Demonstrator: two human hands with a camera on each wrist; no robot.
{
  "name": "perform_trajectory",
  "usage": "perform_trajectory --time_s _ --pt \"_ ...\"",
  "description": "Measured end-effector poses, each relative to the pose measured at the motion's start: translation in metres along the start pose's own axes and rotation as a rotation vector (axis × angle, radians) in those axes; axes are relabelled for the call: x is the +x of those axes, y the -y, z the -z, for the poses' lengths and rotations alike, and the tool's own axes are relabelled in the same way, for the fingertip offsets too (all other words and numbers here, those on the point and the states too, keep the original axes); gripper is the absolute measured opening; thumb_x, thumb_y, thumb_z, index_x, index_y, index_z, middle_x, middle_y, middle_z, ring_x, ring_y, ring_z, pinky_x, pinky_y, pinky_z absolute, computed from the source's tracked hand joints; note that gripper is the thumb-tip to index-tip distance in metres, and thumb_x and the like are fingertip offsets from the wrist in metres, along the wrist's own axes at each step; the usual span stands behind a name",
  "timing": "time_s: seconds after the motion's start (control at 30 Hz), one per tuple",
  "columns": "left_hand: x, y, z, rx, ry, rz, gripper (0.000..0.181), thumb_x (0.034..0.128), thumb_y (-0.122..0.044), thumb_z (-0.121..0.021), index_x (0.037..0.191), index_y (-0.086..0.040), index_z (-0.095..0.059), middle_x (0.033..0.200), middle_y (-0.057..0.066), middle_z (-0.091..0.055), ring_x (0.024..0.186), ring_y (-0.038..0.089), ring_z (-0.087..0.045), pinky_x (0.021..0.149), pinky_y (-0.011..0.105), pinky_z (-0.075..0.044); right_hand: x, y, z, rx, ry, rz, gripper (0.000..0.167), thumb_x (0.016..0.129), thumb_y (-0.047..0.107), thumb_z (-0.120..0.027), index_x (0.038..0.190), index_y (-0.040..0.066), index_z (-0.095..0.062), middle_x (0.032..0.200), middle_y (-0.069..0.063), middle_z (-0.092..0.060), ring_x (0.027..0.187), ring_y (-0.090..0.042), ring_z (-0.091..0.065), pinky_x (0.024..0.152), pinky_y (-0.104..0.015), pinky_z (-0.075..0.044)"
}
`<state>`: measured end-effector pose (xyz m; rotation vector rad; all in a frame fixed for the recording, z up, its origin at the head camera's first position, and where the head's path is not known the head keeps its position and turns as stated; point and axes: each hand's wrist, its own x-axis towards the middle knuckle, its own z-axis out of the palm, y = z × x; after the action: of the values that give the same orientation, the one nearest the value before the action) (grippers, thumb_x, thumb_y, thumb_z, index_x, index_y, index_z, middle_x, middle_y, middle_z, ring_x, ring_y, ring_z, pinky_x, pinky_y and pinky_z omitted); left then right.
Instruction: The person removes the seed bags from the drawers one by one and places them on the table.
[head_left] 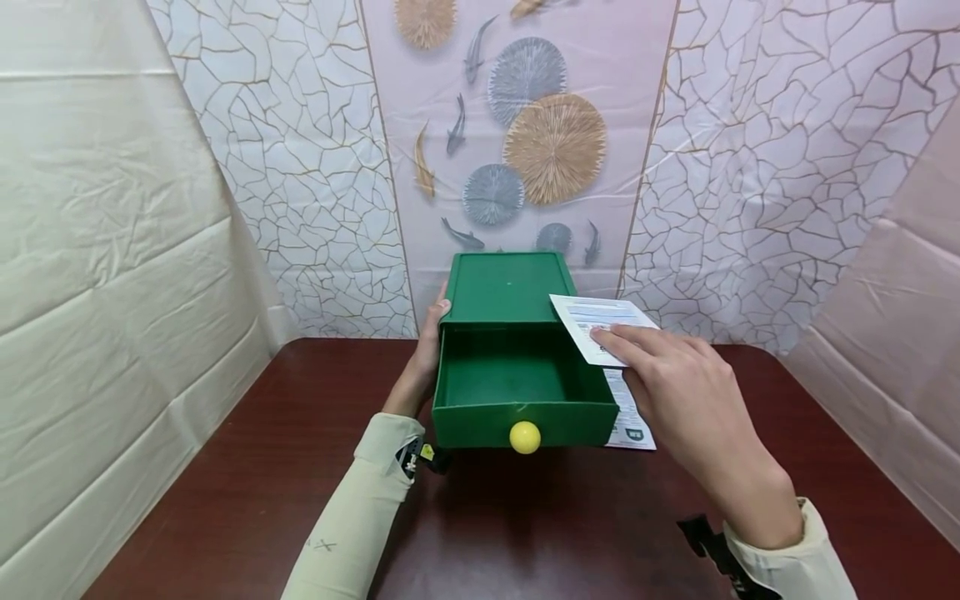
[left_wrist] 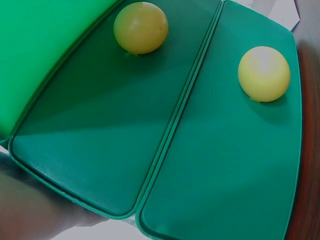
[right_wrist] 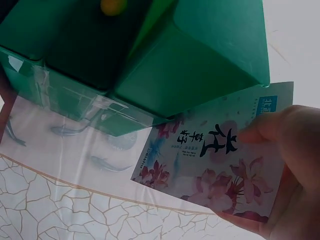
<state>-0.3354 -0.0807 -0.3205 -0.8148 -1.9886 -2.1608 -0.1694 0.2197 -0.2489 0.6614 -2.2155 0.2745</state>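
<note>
A green drawer cabinet (head_left: 508, 287) stands on the table with its top drawer (head_left: 517, 425) pulled out; the drawer has a round yellow knob (head_left: 525, 437) and looks bare inside. My left hand (head_left: 429, 342) rests along the cabinet's left side, partly hidden by it. Over the drawer's right edge, my right hand (head_left: 675, 392) pinches a flat printed packet (head_left: 596, 321). The right wrist view shows pink flowers and dark lettering on the packet's (right_wrist: 210, 170) other face, with the thumb (right_wrist: 265, 127) on it.
Another printed packet (head_left: 632, 421) lies on the dark red table (head_left: 247, 467) at the cabinet's right, partly covered. Two lower drawer fronts (left_wrist: 215, 150), shut, carry yellow knobs in the left wrist view. A patterned cloth (head_left: 315, 167) hangs behind, with pale cloths at the sides.
</note>
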Motion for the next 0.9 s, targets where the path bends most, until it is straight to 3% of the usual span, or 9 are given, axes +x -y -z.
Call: perform_trajectory --time_s 0.47,0.7,0.9 --pt "0.002 0.0 -0.005 -0.018 -0.001 0.004 0.073 0.108 -0.046 -0.024 0.171 -0.025 0.005 0.178 0.001 0.003 0.162 0.025 -0.003 0.128 0.058 -0.01 0.002 -0.014 -0.007 -0.05 -0.039 -0.063 0.052 0.092 -0.009 -0.063 0.135 0.018 -0.075 0.127 -0.01 -0.075 0.112 -0.038 -0.071 0.089 -0.063 -0.051" --pt "0.001 -0.001 -0.003 0.004 0.009 -0.029 0.073 0.1076 -0.042 -0.023 0.171 -0.022 0.005 0.178 0.004 0.002 0.162 0.027 -0.004 0.128 0.058 -0.009 0.0 -0.026 -0.017 -0.064 -0.019 -0.064 0.055 0.091 -0.011 -0.062 0.137 0.016 -0.073 0.129 -0.012 -0.073 0.112 -0.041 -0.069 0.088 -0.066 -0.05" --pt "0.0 -0.002 -0.001 0.005 -0.014 -0.004 0.074 0.1064 -0.043 -0.024 0.171 -0.021 0.006 0.177 0.005 0.0 0.161 0.029 -0.008 0.127 0.059 -0.012 0.002 -0.034 -0.024 -0.071 -0.002 -0.069 0.057 0.092 -0.011 -0.06 0.141 0.017 -0.07 0.131 -0.016 -0.071 0.112 -0.044 -0.067 0.087 -0.067 -0.049"
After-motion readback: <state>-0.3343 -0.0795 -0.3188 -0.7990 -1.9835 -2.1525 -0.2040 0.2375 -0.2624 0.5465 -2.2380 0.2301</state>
